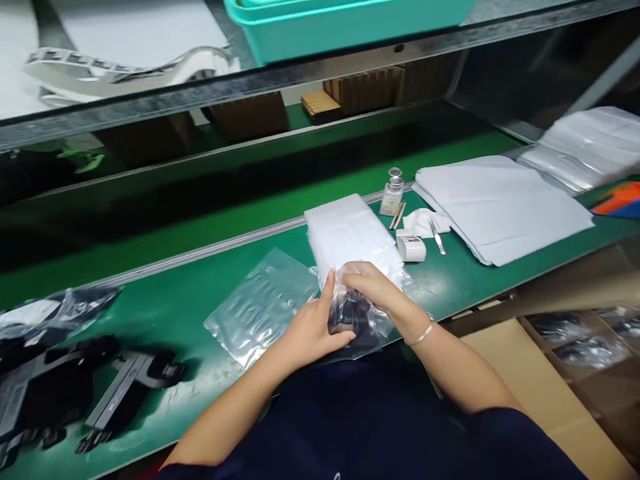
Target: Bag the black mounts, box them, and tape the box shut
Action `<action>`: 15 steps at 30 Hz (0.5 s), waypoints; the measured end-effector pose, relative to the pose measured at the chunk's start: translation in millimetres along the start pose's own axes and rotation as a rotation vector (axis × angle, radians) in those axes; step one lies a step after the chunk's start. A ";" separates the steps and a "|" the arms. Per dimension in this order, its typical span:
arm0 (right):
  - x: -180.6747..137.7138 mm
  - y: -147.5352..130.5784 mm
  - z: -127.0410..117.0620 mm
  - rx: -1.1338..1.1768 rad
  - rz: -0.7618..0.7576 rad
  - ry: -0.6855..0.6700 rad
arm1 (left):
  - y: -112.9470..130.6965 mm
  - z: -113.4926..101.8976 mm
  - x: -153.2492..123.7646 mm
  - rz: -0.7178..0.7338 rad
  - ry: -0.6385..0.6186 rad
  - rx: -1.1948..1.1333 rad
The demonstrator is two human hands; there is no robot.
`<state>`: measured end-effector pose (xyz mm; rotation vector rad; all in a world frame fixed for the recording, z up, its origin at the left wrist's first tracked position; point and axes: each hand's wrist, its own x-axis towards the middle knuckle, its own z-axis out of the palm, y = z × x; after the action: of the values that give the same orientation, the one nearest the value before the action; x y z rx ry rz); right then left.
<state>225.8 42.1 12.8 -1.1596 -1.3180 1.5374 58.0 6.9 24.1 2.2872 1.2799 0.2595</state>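
My left hand (313, 323) and my right hand (373, 283) are both closed around a clear plastic bag (357, 317) that has a black part inside it, at the near edge of the green table (200, 300). The left thumb points up against the bag's side. My right wrist wears a thin bracelet. An empty clear bag (260, 303) lies flat just left of my hands. Right behind them lies a stack of white sheets (350, 230).
Black plastic parts (75, 393) and bagged ones (55, 310) lie at the left. A small bottle (393, 191), a white box (411, 245), tweezers (437, 237), a big white sheet pile (500, 203) and clear bags (585, 147) sit right. A cardboard box with bagged parts (585, 340) stands lower right.
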 end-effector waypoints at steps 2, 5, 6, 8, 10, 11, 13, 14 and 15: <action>6.2 0.2 -10.3 0.065 0.143 -0.153 | 0.2 2.1 -4.0 0.140 0.035 0.053; -10.9 1.0 -28.0 0.151 0.209 -0.174 | -7.8 -2.2 -10.1 0.298 0.101 0.050; -20.9 0.9 -31.5 0.174 0.129 -0.138 | -10.7 -4.1 -9.5 0.289 0.126 0.042; -42.3 1.1 -34.2 0.068 -0.138 -0.096 | -11.4 -5.0 -3.7 0.258 0.126 0.022; -64.0 2.1 -34.7 -0.256 -0.411 -0.035 | -1.6 -0.7 4.1 0.232 0.064 -0.028; -75.9 3.0 -36.1 -0.430 -0.500 0.002 | 6.9 3.1 7.3 0.226 0.022 -0.064; -105.9 5.3 -44.7 -0.636 -0.624 0.102 | 26.6 11.4 12.1 0.236 -0.056 -0.141; -125.4 7.0 -52.6 -0.665 -0.657 0.169 | 35.3 15.0 14.2 0.264 -0.096 -0.168; -148.2 9.3 -63.0 -0.666 -0.672 0.253 | 41.9 17.8 16.2 0.302 -0.127 -0.179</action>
<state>326.9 -83.3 22.5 -1.0713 -1.8507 0.4579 105.0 -3.6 29.1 2.2946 0.8123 0.3139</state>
